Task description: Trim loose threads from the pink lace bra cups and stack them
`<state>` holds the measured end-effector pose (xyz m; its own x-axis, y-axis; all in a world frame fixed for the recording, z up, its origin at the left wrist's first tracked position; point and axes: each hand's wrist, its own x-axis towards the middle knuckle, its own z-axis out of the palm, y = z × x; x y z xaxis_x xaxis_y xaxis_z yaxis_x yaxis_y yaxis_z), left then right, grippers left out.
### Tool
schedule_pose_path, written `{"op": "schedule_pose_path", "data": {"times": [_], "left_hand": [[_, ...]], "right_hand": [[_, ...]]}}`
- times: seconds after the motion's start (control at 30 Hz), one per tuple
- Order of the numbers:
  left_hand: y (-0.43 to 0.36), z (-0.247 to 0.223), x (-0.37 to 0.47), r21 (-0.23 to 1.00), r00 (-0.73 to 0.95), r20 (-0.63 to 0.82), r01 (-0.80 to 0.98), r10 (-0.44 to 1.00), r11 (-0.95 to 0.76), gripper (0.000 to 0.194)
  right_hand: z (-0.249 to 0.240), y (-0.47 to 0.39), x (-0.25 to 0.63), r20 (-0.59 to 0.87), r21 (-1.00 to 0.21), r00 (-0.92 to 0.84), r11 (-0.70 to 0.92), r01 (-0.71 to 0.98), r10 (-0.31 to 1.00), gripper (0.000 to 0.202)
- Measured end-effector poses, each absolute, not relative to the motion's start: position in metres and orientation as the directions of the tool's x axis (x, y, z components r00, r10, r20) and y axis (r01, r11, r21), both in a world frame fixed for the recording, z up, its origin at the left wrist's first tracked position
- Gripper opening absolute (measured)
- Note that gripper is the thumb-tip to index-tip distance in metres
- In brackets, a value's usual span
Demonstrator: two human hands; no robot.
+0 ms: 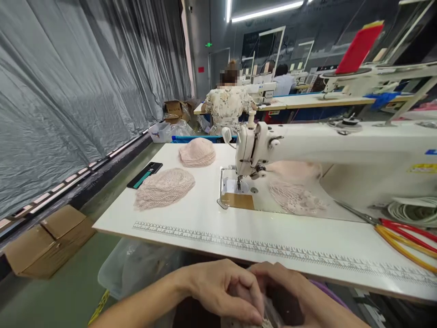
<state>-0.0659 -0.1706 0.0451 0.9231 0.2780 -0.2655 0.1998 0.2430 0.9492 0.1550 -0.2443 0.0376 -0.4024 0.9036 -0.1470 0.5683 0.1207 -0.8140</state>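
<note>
Both hands were low at the near edge of the white table (191, 214), below its printed ruler strip (273, 250). The left hand (221, 289) had its fingers curled and pressed together over a small pale piece of fabric (264, 316), pinching it against the right hand (293, 296), which cupped the same piece from the other side; how tightly the right fingers closed could not be told, as they were partly hidden. That fabric sat between the two hands, in front of the table edge rather than on it. On the tabletop lay a flat pink lace piece (165, 187) on the left, with a pink mound of fabric (197, 152) behind it and a dark phone (145, 175) just beside it. A white sewing machine (307, 146) stood across the right half, another lace piece (295, 198) under its arm. Scissors with red and yellow handles (406, 237) lay at the far right. A person in a floral top (227, 107) sat at a table well beyond.
</note>
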Motion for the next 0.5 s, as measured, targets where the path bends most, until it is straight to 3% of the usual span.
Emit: {"op": "schedule_pose_path", "data": {"times": [0.13, 0.23, 0.4, 0.5], "left_hand": [[-0.173, 0.03, -0.071, 0.92, 0.881, -0.336, 0.231, 0.333, 0.318, 0.059], [-0.183, 0.01, -0.079, 0.85, 0.844, -0.434, 0.268, 0.316, 0.453, 0.061], [-0.2, -0.016, -0.081, 0.785, 0.762, -0.515, 0.234, 0.394, 0.574, 0.047], [-0.202, -0.017, -0.081, 0.765, 0.75, -0.509, 0.17, 0.422, 0.621, 0.044]], "right_hand": [[0.03, -0.24, 0.145, -0.43, -0.854, -0.482, -0.172, 0.491, 0.763, 0.022], [0.021, -0.242, 0.147, -0.494, -0.866, -0.539, -0.33, 0.375, 0.683, 0.022], [0.016, -0.248, 0.164, -0.512, -0.859, -0.56, -0.396, 0.324, 0.652, 0.028], [0.019, -0.254, 0.172, -0.481, -0.877, -0.594, -0.339, 0.341, 0.645, 0.028]]}}
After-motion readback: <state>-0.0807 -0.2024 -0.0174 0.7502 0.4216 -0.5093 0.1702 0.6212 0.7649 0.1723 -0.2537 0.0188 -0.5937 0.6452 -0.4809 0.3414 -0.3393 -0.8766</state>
